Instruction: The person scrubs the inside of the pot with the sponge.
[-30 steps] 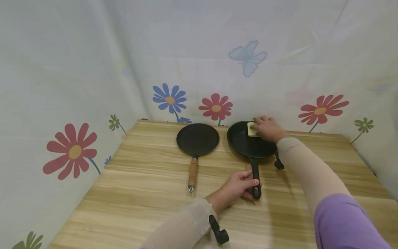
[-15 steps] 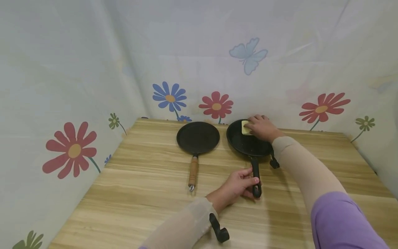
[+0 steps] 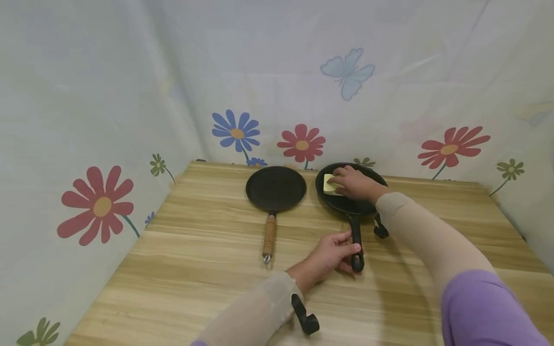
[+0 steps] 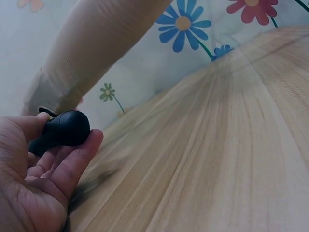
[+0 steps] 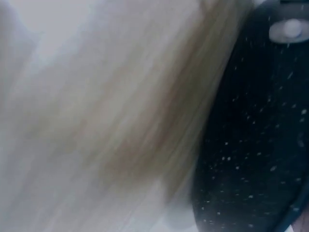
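Observation:
A black frying pan [image 3: 346, 206] stands at the back of the table, right of the middle. My left hand [image 3: 329, 252] grips the end of its black handle [image 3: 356, 229], thumb on top and fingers beneath. The handle's rounded tip [image 4: 72, 128] shows between thumb and fingers in the left wrist view. Inside the pan, my right hand [image 3: 357, 185] holds a pale yellow sponge [image 3: 329, 187] against the left part of the cooking surface. In the right wrist view only the pan's dark, white-speckled side [image 5: 256, 145] and a rivet [image 5: 292, 30] show clearly; the sponge is hidden there.
A flat black pan [image 3: 276, 188] with a wooden handle [image 3: 269, 235] lies just left of the frying pan. Both pans are on a wood-grain table [image 3: 195, 269]. A flower-printed curtain [image 3: 259, 86] hangs behind the table and along its sides.
My right hand has slid the sponge leftward and slightly nearer across the inside of the frying pan. The left hand keeps its grip on the handle.

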`<control>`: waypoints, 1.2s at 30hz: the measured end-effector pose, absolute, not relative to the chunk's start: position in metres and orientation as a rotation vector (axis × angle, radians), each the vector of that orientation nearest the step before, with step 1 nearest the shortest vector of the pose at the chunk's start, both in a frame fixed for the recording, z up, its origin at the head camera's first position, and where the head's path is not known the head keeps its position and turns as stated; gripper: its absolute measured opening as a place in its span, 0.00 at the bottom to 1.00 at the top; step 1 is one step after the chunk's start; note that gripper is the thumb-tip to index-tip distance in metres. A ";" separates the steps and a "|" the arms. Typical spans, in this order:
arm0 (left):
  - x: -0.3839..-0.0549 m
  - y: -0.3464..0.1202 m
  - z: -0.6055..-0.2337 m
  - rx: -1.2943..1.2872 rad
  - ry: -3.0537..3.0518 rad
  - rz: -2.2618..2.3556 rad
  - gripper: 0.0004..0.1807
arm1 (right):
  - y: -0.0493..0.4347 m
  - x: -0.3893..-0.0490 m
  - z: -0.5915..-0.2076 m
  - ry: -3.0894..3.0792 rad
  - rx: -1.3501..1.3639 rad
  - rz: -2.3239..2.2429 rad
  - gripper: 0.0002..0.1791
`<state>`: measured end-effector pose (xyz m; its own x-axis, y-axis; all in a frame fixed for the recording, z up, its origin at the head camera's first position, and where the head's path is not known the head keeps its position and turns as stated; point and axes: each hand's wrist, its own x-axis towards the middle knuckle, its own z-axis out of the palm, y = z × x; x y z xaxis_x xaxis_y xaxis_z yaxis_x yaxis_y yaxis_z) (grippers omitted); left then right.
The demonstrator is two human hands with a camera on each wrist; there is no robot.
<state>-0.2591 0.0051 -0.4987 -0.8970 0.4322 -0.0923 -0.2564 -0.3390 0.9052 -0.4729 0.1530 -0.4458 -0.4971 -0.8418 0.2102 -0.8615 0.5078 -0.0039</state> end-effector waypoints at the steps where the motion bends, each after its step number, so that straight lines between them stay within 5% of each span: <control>1: -0.259 0.005 -0.499 0.225 1.482 2.263 0.29 | 0.153 -0.471 -0.445 -2.578 1.483 0.162 0.18; 17: -0.263 0.004 -0.500 0.199 1.504 2.229 0.30 | 0.159 -0.443 -0.431 -2.659 1.682 0.265 0.16; 36: -0.261 0.005 -0.499 0.127 1.458 2.296 0.31 | 0.173 -0.489 -0.447 -2.748 1.372 0.150 0.18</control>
<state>-0.2610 0.0053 -0.4992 -0.9094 0.3907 -0.1428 -0.2955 -0.3650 0.8829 -0.4889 0.1731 -0.4468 -0.6003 -0.7931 0.1032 -0.7996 0.5978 -0.0576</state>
